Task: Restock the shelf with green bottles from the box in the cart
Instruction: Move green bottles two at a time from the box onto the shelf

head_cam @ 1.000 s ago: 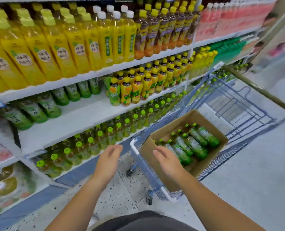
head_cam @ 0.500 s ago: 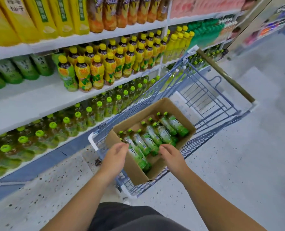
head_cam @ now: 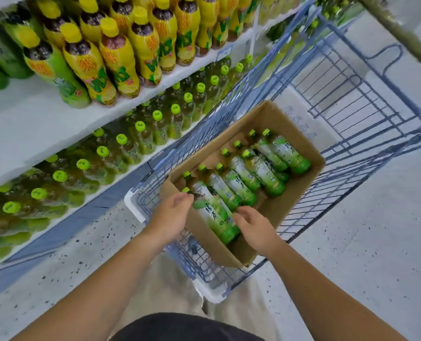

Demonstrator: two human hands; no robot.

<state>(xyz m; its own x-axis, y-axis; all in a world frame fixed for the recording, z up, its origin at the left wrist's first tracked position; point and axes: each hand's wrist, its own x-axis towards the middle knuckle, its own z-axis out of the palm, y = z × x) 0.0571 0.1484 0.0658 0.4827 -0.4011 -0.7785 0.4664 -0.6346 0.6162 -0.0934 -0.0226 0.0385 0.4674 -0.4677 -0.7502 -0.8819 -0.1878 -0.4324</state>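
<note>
Inside the box (head_cam: 300,190), left hand (head_cam: 172,214) grips the nearest green bottle (head_cam: 214,212) at its neck, right hand (head_cam: 255,228) clasps its body

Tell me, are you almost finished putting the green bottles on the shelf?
Not nearly. Done: nothing I can confirm; the white shelf shows a bare stretch. In hand: the left hand grips the neck of the nearest green plastic bottle, the right hand beside it. Left: about ten bottles lie in the brown cardboard box in the blue wire cart.
</note>
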